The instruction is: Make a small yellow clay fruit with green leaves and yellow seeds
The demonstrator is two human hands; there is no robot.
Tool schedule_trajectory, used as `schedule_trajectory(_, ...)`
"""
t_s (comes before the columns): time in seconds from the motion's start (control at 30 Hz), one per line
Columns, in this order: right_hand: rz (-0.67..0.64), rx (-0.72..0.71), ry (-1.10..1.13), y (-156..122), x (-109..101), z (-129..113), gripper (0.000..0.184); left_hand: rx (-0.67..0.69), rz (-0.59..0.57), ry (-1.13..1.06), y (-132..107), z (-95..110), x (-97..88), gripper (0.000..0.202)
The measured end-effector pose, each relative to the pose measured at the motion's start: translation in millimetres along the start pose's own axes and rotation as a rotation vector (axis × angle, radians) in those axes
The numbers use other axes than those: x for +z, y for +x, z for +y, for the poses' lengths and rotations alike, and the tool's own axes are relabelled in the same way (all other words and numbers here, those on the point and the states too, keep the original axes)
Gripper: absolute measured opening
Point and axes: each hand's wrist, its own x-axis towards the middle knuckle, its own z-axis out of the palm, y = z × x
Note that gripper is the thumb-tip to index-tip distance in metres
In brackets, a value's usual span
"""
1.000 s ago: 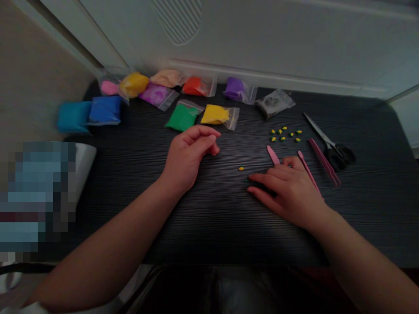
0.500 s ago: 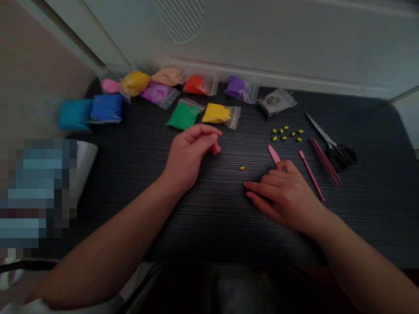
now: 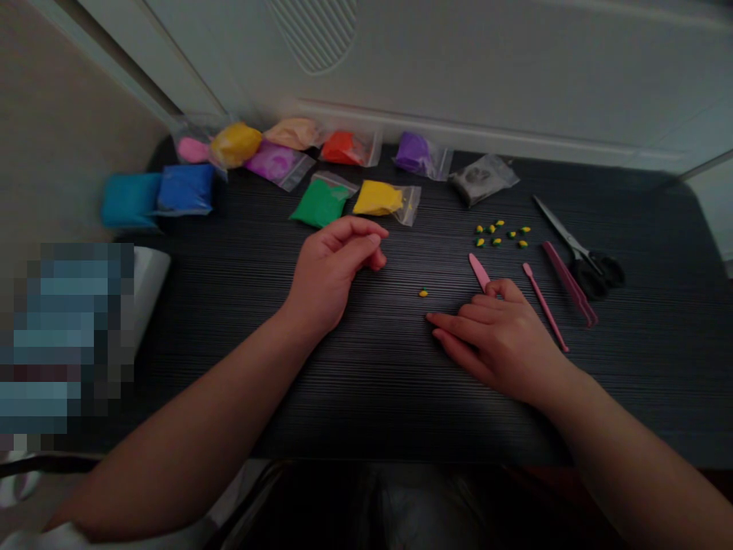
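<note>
My left hand point(image 3: 337, 267) rests on its side on the dark table, fingers loosely curled with a little space between the tips, and nothing shows in it. Its nearest neighbours are a bag of green clay point(image 3: 321, 202) and a bag of yellow clay point(image 3: 378, 198). A tiny yellow and green clay piece point(image 3: 423, 293) lies between my hands. My right hand point(image 3: 489, 336) has its index finger and thumb stretched out, the index tip just short of that piece. Beyond its knuckles lies a pink modelling knife point(image 3: 479, 270), its lower end hidden by the hand.
Several similar small clay pieces point(image 3: 497, 242) lie behind the knife. A pink stick tool point(image 3: 546, 308), pink tweezers point(image 3: 568, 283) and black-handled scissors point(image 3: 578, 248) are on the right. More clay bags, including a purple one point(image 3: 413, 153) and a blue one point(image 3: 186, 189), line the back.
My right index fingertip has lifted or slid slightly toward the small clay piece, and the thumb has drawn in a little. My left hand has not moved.
</note>
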Motion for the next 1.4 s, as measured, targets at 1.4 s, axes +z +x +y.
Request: schedule_trajectory(1.4,-0.027,-0.050,0.018,-0.5,0.1,0.3,0.029,-0.012,0.010,0.001,0.3,0.8,1.1,0.010)
